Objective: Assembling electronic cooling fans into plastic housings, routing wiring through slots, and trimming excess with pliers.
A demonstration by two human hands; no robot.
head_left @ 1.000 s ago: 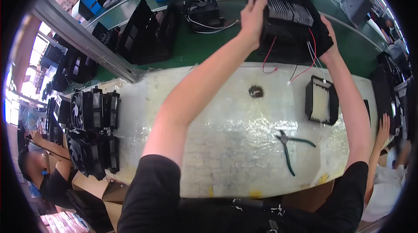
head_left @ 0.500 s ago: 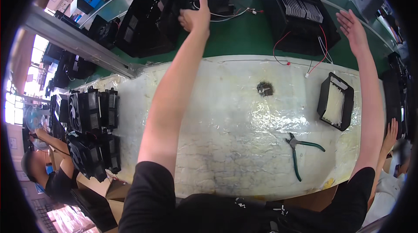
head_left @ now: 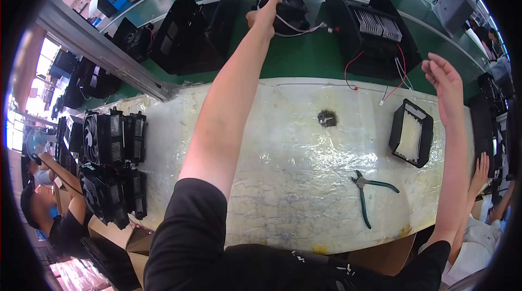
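My left hand (head_left: pixel 264 18) reaches to the far side and is closed on a black fan unit (head_left: pixel 293 1), thumb on top; its other fingers are partly hidden. White cables with small plugs (head_left: pixel 315 29) trail from the unit to the right. To its left stands an open black housing (head_left: pixel 187 38). Another black housing (head_left: pixel 348 32) with silver heatsink fins (head_left: pixel 378 24) and red and white wires stands right of it. My right hand (head_left: pixel 447 79) hovers at the right, fingers loosely bent and apart, nothing visible in it. Below it lies a black rectangular frame (head_left: pixel 399 147) with a pale inside.
Green-handled cutting pliers (head_left: pixel 363 198) lie on the film-covered table (head_left: pixel 283 182). Several black fan-and-heatsink units (head_left: pixel 111 138) are stacked at the left. A metal post (head_left: pixel 103 46) slants in at the upper left. Other people work at left, right and far side; one person's hand (head_left: pixel 479 171) is near my right forearm.
My left hand has moved right with the fan unit, away from the left housing. My right hand has come nearer and lower, and its fingers have curled.
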